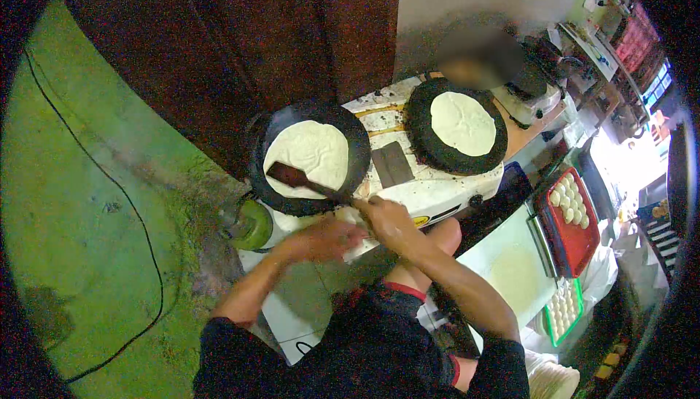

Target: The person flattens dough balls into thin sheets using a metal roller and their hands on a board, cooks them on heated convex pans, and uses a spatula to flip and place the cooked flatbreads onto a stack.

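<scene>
From where I stand, the seated worker's right hand (385, 217) is clamped on the handle of a spatula (293, 175), fingers wrapped round it near the front edge of the stove (456, 184). The spatula's dark, flat blade extends over the near-left part of a pale flatbread (312, 145) in the left pan (359, 147); whether it presses on the bread I cannot tell. This flatbread lies inside the pan's black rim, its surface creased. The left hand (332, 241) is just beside the right, at the near side of the same pan, palm side unseen; its fingers look bent, but I cannot tell whether they are together or apart. A second flatbread (463, 123), round and smoother, lies in the right pan (421, 126). Between the two pans a dark square plate (392, 164) rests on the stove top, which is spotted with black residue. A green container (254, 225) stands beside the left pan. To the worker's right, a white work surface (477, 262) bears a thin pale round (514, 271). Beyond it are a red tray (582, 247) and a green-rimmed tray (580, 300), both holding rows of white dough balls (569, 200). Nearer the worker is a stack of pale rounds (553, 382).
</scene>
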Available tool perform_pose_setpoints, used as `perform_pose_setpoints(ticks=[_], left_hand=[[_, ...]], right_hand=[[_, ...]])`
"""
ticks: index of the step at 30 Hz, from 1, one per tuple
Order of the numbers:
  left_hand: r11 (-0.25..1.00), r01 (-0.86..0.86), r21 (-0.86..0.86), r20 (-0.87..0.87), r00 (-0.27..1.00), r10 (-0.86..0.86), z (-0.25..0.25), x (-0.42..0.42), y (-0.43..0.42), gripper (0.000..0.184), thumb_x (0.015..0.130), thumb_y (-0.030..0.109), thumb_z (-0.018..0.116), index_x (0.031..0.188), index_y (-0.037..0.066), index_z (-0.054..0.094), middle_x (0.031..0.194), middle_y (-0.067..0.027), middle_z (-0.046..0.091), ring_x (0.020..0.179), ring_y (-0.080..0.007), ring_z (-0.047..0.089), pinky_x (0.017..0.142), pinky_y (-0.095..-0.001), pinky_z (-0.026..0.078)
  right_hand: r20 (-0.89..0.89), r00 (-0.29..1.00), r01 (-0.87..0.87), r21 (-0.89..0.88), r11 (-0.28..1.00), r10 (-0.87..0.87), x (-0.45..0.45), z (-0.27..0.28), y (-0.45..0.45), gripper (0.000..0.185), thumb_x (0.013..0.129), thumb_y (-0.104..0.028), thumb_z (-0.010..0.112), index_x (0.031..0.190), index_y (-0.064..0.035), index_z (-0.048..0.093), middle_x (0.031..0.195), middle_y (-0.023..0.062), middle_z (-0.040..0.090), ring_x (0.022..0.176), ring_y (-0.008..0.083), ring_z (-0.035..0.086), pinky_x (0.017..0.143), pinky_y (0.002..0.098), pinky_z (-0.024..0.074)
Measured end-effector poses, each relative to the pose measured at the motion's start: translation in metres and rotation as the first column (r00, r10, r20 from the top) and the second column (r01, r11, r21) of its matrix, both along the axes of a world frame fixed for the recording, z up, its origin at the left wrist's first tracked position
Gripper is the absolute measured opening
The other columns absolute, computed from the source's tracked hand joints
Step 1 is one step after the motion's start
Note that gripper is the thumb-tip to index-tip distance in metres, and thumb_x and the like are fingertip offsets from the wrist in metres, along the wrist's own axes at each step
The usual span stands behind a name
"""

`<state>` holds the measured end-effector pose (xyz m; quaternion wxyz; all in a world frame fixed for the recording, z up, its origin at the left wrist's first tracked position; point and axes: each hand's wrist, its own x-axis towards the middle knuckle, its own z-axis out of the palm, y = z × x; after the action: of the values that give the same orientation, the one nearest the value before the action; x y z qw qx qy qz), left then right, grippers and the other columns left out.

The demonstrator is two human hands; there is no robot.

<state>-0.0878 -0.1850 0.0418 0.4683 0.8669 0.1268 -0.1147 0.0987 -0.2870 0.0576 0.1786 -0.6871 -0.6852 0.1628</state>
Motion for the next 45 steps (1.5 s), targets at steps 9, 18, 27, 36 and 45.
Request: perform_pose_setpoints(ticks=[9, 18, 27, 36, 45], left_hand=[[0.509, -0.021, 0.861, 0.031, 0.999, -0.011, -0.036, 0.015, 0.184, 0.065, 0.096, 0.039, 0.060, 0.151, 0.012, 0.039, 0.159, -0.0176, 0.033, 0.141, -0.0381, 0.041, 0.117, -0.0501, 0.030], [0.548, -0.083, 0.832, -0.280, 0.791, 0.544, -0.042, 0.063, 0.197, 0.063, 0.104, 0.050, 0.033, 0.120, -0.003, 0.065, 0.119, -0.0260, 0.064, 0.109, -0.0379, 0.065, 0.093, -0.0496, 0.050], [0.603, -0.290, 0.743, -0.185, 0.777, 0.601, 0.050, 0.040, 0.150, 0.051, 0.103, 0.042, 0.039, 0.106, 0.002, 0.070, 0.087, -0.0209, 0.072, 0.093, -0.0368, 0.071, 0.086, -0.0489, 0.056], [0.556, -0.803, 0.215, 0.546, 0.571, 0.613, 0.112, 0.075, 0.106, 0.043, 0.101, 0.036, 0.054, 0.096, -0.002, 0.071, 0.087, -0.0169, 0.073, 0.082, -0.0307, 0.071, 0.075, -0.0398, 0.055], [0.837, 0.213, -0.505, 0.372, 0.928, -0.012, -0.021, 0.314, -0.280, 0.027, 0.103, 0.020, 0.055, 0.117, -0.002, 0.064, 0.095, -0.0098, 0.072, 0.087, -0.0147, 0.067, 0.080, -0.0276, 0.053]], right_hand=[[0.030, 0.961, 0.278, -0.052, 0.959, -0.276, 0.063, 0.059, -0.150, 0.028, 0.088, -0.012, 0.067, 0.116, -0.0112, 0.068, 0.092, 0.0167, 0.068, 0.083, 0.0378, 0.068, 0.073, 0.0471, 0.0546], [0.120, 0.927, 0.368, -0.120, 0.922, -0.355, 0.033, 0.040, -0.171, 0.030, 0.089, -0.011, 0.063, 0.120, -0.0134, 0.063, 0.088, 0.0158, 0.065, 0.074, 0.0408, 0.066, 0.065, 0.0512, 0.0533], [0.019, 0.960, 0.281, -0.031, 0.959, -0.280, 0.000, -0.021, -0.052, 0.035, 0.096, -0.014, 0.048, 0.130, -0.0121, 0.054, 0.104, 0.0216, 0.065, 0.088, 0.0426, 0.068, 0.073, 0.0522, 0.0563], [-0.272, 0.888, 0.410, 0.101, 0.907, -0.371, 0.020, -0.044, -0.047, 0.033, 0.099, -0.018, 0.048, 0.130, -0.0144, 0.053, 0.105, 0.0236, 0.065, 0.090, 0.0437, 0.067, 0.074, 0.0529, 0.0554], [-0.132, -0.027, 0.972, 0.227, -0.057, -0.991, -0.046, -0.008, -0.501, 0.034, 0.094, -0.003, 0.056, 0.127, 0.0002, 0.057, 0.115, 0.0246, 0.067, 0.106, 0.0407, 0.066, 0.092, 0.0448, 0.0540]])
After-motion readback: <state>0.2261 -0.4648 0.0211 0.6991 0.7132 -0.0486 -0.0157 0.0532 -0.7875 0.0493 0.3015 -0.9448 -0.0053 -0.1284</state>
